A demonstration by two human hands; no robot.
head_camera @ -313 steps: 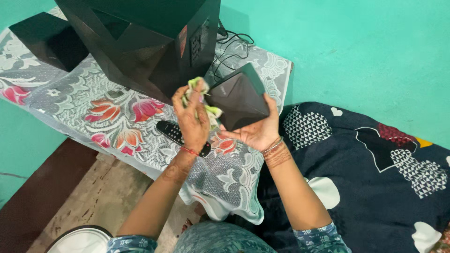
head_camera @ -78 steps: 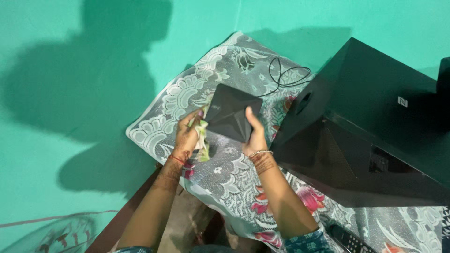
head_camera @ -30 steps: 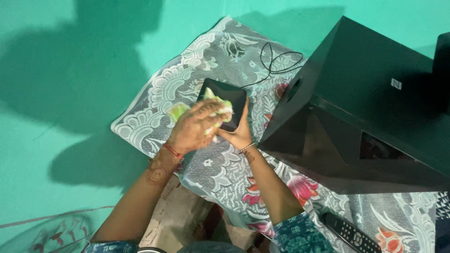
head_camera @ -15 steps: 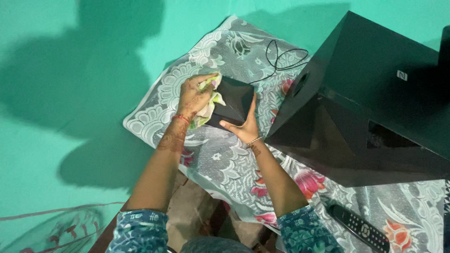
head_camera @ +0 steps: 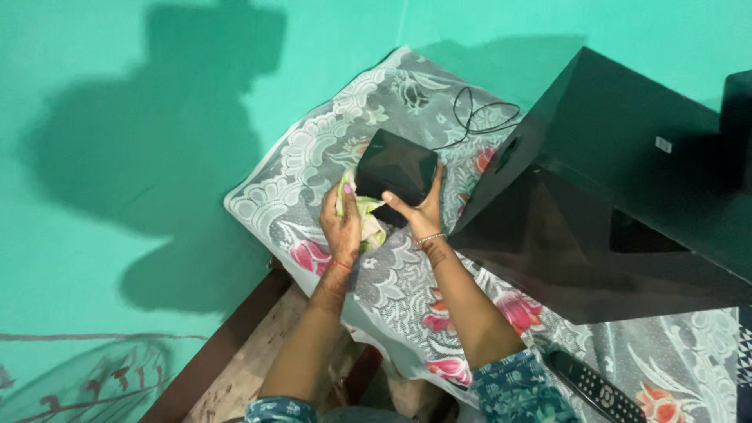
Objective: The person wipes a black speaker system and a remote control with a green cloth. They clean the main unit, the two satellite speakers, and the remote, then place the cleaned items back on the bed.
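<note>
My right hand (head_camera: 417, 213) grips a small black faceted speaker (head_camera: 395, 168) from its near side and holds it just above the patterned tablecloth (head_camera: 407, 290). My left hand (head_camera: 342, 222) is closed around a crumpled green-and-white cloth (head_camera: 366, 223) and presses it against the speaker's lower left face. Both forearms reach up from the bottom of the view.
A large black angular speaker cabinet (head_camera: 619, 196) fills the right side of the table. A thin black cable (head_camera: 478, 117) loops behind the small speaker. A black remote control (head_camera: 591, 388) lies at the lower right. Green walls and a wooden bench edge (head_camera: 227, 337) lie to the left.
My left hand has slid the cloth from the speaker's upper left down to its lower near side. The speaker has shifted slightly in my right hand.
</note>
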